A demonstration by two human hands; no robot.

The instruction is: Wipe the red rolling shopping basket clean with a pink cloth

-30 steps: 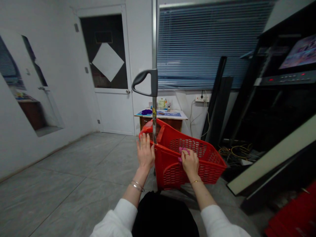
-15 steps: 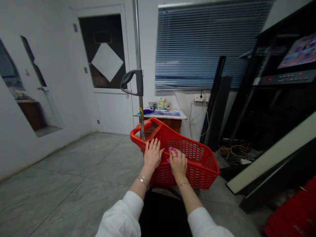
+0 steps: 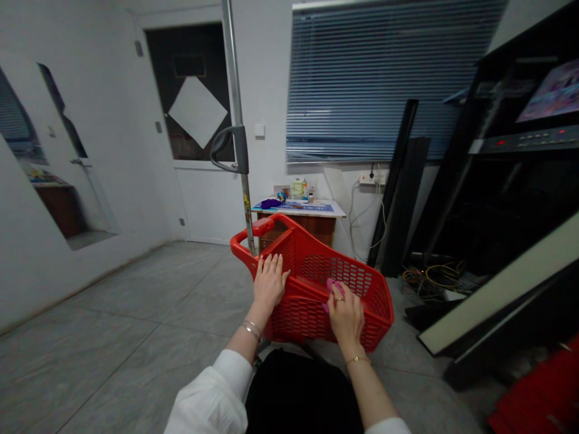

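Observation:
A red plastic shopping basket [image 3: 312, 316] with perforated walls stands before me, and a metal pole [image 3: 236, 84] with a grey grip rises at its handle end. My left hand [image 3: 270, 282] lies with fingers stretched over the basket's near rim, close to the handle. Farther along the same rim, my right hand [image 3: 347, 313] is closed around a pink cloth [image 3: 335, 287] and presses it to the edge. Most of the cloth is hidden by the fingers.
Behind the basket is a small table [image 3: 337, 208] with a purple cloth [image 3: 271, 204] and small bottles. Dark panels [image 3: 400, 193] lean by the window blind [image 3: 362, 84]. Tangled cables [image 3: 434, 277] lie at right, near a slanted pale board [image 3: 497, 289]. A white door [image 3: 203, 205] stands back left.
My right hand has slid the pink cloth rightward along the rim, away from my left hand. The pole and basket handle have shifted left and the pole tilts more; my left hand moved with them.

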